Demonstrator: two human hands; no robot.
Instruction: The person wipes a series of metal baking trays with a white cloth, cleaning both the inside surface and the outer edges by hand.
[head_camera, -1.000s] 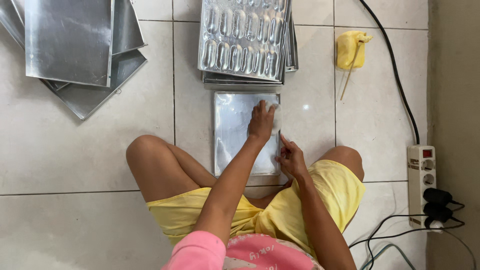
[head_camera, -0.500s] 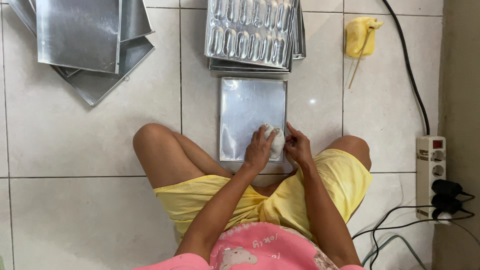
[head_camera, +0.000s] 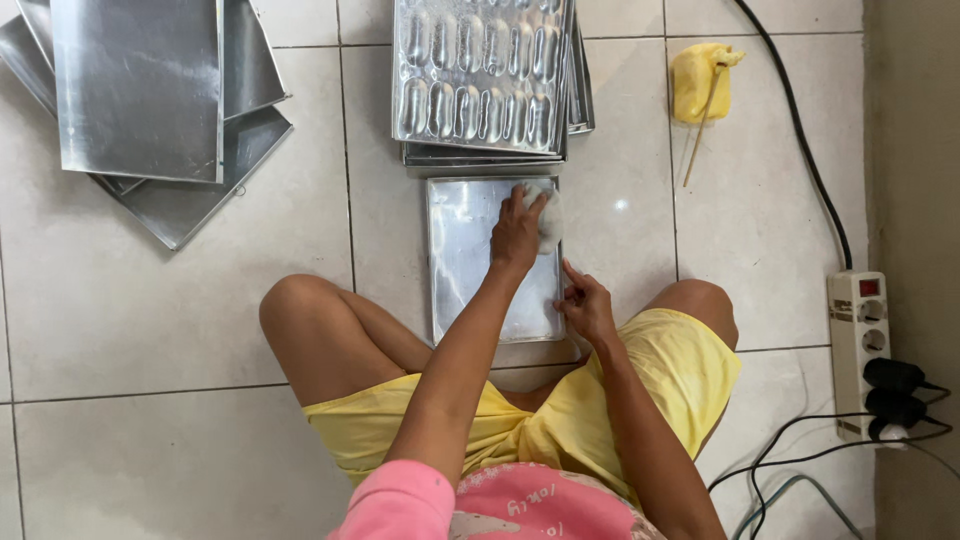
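A flat metal tray (head_camera: 470, 260) is lying on the tiled floor (head_camera: 150, 300) at the centre of the frame, between the seated person's knees. A pale cloth (head_camera: 549, 215) is being pressed onto the tray's upper right corner by the left hand (head_camera: 517, 232), whose fingers are closed over it. The tray's right edge, lower down, is being steadied by the right hand (head_camera: 586, 305), fingers loosely spread and clamped on nothing. Just above the tray, a stack of moulded trays (head_camera: 480, 75) is sitting (oval hollows in rows). Plain trays (head_camera: 140, 90) are piled at the upper left. A yellow lump with a stick (head_camera: 700, 85) is resting at the upper right, and a power strip (head_camera: 860, 340) is lying at the right edge.
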